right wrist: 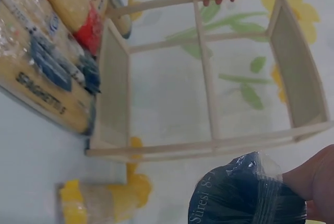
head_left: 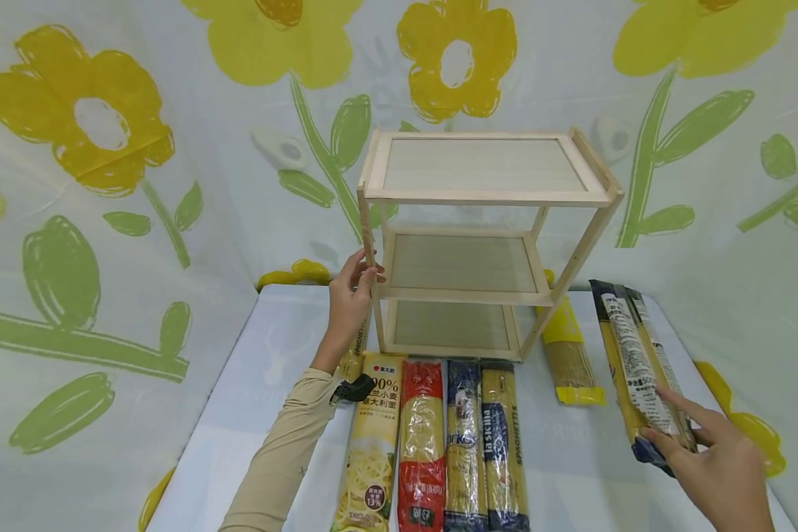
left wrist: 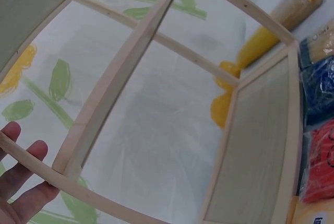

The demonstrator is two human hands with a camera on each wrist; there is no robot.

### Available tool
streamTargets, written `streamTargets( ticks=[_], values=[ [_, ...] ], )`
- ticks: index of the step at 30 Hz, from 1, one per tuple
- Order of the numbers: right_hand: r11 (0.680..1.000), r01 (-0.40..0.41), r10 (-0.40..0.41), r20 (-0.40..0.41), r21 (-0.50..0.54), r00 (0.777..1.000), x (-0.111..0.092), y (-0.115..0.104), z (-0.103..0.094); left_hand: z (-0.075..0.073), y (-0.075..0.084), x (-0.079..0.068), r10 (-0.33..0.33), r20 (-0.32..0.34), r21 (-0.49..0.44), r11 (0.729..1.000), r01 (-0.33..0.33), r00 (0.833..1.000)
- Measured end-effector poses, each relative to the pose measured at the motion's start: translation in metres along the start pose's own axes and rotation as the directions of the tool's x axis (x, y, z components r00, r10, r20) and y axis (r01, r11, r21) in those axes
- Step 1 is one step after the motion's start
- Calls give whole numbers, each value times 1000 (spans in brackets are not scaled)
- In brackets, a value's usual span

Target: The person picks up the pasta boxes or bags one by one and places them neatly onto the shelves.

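A three-tier wooden shelf (head_left: 465, 292) stands at the back of the white table. My left hand (head_left: 352, 288) grips its front left post near the middle tier; in the left wrist view the fingers (left wrist: 31, 156) curl round that post. At the right, my right hand (head_left: 725, 451) holds a pack of spaghetti (head_left: 638, 369) by its near end, tilted, its printed label side up. The dark end of that pack (right wrist: 245, 192) shows close up in the right wrist view. None of the shelf's tiers carries anything.
Several pasta packs lie in a row before the shelf, among them a yellow pack (head_left: 369, 443), a red pack (head_left: 421, 443) and blue-banded packs (head_left: 499, 443). A yellow-ended noodle pack (head_left: 568, 355) lies right of the shelf. Another pack (head_left: 355, 347) lies partly hidden behind my left wrist.
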State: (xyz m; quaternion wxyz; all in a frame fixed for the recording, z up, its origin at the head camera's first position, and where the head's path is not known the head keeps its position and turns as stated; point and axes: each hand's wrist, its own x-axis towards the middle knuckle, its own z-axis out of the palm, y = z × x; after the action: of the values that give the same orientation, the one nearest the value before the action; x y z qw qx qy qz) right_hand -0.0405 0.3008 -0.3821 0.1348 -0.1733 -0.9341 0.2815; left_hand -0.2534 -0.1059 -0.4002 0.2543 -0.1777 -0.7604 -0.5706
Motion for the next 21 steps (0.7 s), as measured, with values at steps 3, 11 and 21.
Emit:
streamTargets(
  ticks=[3, 11, 21],
  values=[
    [999, 51, -51, -3, -13, 999, 10, -5, -8, -1, 0, 0, 6, -1, 2, 1000, -6, 1000],
    [981, 193, -194, -80, -24, 978, 35, -21, -28, 0, -1, 0, 18, -6, 1, 1000, -18, 1000],
    [987, 157, -159, -59, -47, 985, 61, -46, -52, 0, -1, 1, 33, -10, 1, 999, -33, 999]
  ],
)
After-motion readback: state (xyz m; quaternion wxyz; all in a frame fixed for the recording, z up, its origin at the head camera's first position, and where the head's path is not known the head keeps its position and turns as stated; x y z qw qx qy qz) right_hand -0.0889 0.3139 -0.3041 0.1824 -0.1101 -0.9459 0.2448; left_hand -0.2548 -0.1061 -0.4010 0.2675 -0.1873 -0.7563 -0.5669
